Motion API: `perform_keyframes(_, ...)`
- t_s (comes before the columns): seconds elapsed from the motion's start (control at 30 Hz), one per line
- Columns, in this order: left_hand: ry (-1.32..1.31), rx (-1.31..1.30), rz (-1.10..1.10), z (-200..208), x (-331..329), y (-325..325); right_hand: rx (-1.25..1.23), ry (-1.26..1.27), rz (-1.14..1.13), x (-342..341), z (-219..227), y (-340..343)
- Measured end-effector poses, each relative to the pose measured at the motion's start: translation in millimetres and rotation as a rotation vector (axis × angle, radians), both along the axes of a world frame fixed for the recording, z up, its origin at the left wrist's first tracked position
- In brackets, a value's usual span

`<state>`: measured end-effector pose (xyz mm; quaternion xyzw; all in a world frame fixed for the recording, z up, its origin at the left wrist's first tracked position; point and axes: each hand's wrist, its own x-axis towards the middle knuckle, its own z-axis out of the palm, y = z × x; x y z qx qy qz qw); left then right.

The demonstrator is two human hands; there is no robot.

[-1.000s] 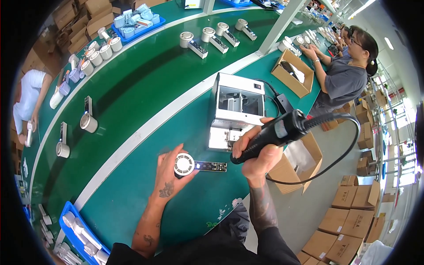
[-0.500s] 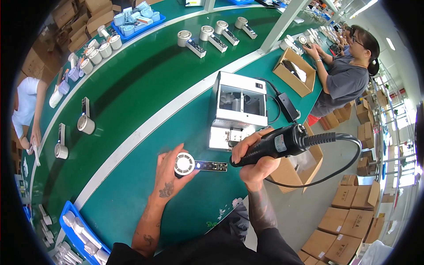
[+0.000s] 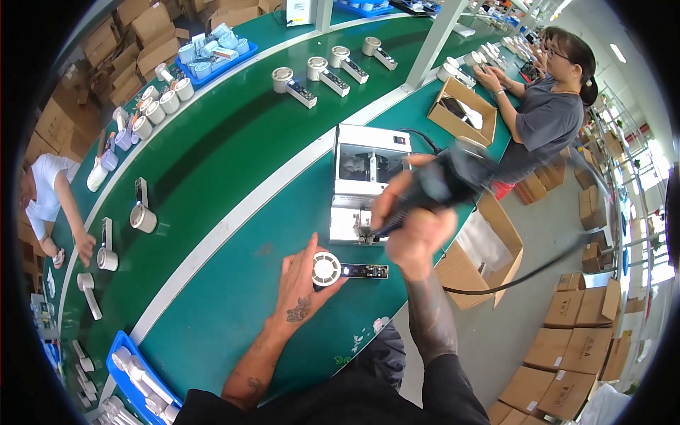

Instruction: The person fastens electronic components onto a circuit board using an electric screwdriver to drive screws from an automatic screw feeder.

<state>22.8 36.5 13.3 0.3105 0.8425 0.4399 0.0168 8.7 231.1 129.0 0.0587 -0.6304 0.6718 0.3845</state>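
My left hand [image 3: 299, 283] is wrapped around the round white grille head of a handheld fan [image 3: 327, 269], steadying it on the green bench. From that head an exposed dark circuit board [image 3: 366, 271] stretches to the right, with a small lit spot near its inner end. My right hand [image 3: 416, 230] grips a black corded electric screwdriver [image 3: 450, 177], tilted and smeared by motion. Its lower end is over the front of a white boxy screw feeder [image 3: 372, 185]; whether the tip touches is unclear.
Several part-built fans stand on the dark green conveyor [image 3: 205, 149]. A blue tray [image 3: 145, 372] of white parts is at lower left. Open cartons [image 3: 489, 248] sit right of the feeder. One co-worker [image 3: 549, 106] stands at right, another [image 3: 53, 191] at far left.
My left hand and the fan have moved to the right, nearer the feeder. My right hand has swung the screwdriver toward the feeder's front. The view has shifted slightly.
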Motion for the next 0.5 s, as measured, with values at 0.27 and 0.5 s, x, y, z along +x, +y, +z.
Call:
perform_keyframes(0.27, -0.046, 0.033, -0.002, -7, -1, -3, -0.081, -0.038, 0.112, 19, -28, -19)
perform_keyframes(0.5, -0.058, 0.042, -0.015, -4, -2, -4, -0.076, -0.072, 0.176, 7, -34, -32)
